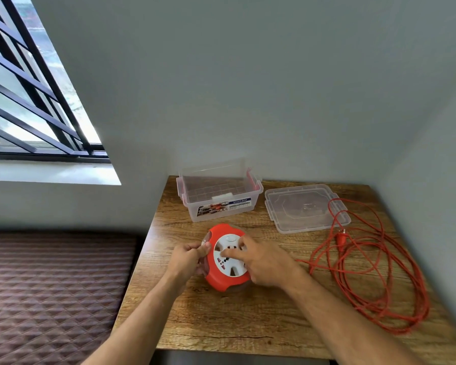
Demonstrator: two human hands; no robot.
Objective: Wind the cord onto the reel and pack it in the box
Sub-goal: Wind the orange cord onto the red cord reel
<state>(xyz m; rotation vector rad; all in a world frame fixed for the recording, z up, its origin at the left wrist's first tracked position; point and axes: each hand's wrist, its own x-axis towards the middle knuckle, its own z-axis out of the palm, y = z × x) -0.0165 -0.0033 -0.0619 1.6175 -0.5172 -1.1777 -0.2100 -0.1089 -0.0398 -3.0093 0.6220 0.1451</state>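
An orange cord reel [223, 279] with a white socket face sits tilted on the wooden table [221, 320]. My left hand [188, 259] grips its left clear rim. My right hand [263, 264] rests on the white face and right side, fingers spread over the sockets. The orange cord [374, 275] lies in loose loops on the table to the right, its plug [342, 240] near the lid. A clear plastic box [221, 204] stands open at the back of the table.
The clear lid [300, 209] lies flat right of the box, with cord over its right edge. Walls close the table at the back and right. A brown quilted mattress [50, 291] lies left, below a barred window [24, 101].
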